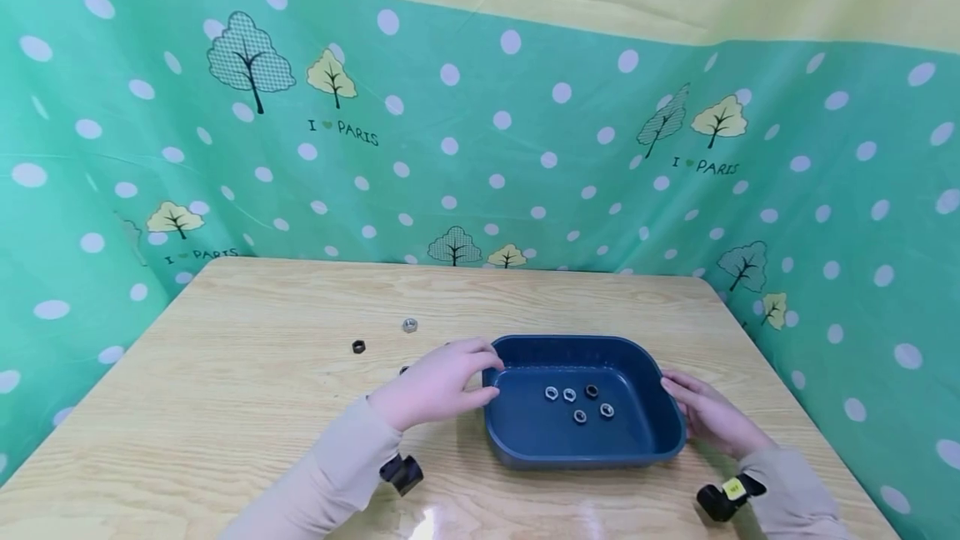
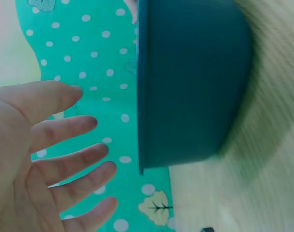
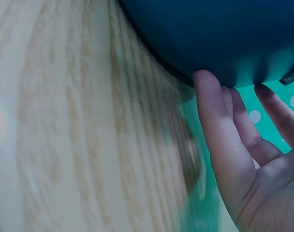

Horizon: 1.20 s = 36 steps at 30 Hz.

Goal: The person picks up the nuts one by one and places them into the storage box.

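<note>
Pale wood desk point(image 1: 247, 407), blue bin point(image 1: 536, 437) on it, five nuts point(image 1: 570, 396) inside.
My left grip point(image 1: 442, 382) is spread, empty, by one end; my right grip point(image 1: 707, 413), fingers relaxed, seems merely to touch the other.

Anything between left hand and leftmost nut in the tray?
In the head view, only bare floor of the tray lies between the left hand and that nut.
</note>
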Tool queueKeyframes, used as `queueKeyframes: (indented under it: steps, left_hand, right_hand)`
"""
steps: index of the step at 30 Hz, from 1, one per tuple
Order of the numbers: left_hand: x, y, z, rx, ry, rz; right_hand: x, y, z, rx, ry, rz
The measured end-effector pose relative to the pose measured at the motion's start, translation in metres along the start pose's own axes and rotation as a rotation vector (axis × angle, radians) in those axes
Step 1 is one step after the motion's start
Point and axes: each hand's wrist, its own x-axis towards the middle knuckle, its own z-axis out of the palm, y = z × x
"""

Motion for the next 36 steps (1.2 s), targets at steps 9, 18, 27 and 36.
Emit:
queueKeyframes:
  steps: [9, 18, 27, 36]
  left_hand:
    - [-0.020, -0.008, 0.004, -0.125, 0.082, -0.008]
    - [-0.042, -0.015, 0.004, -0.420, 0.122, -0.130]
    - [-0.069, -0.039, 0.003, -0.408, 0.136, -0.255]
    - [-0.099, -0.062, -0.006, -0.461, 0.172, -0.366]
  right_hand:
    - [-0.002, 0.004, 0.003, -0.037, 0.033, 0.017]
    - [-0.002, 0.005, 0.004, -0.058, 0.055, 0.021]
    - [0.000, 0.004, 0.002, -0.016, 0.011, -0.022]
    - [0.000, 0.004, 0.002, -0.001, 0.006, -0.035]
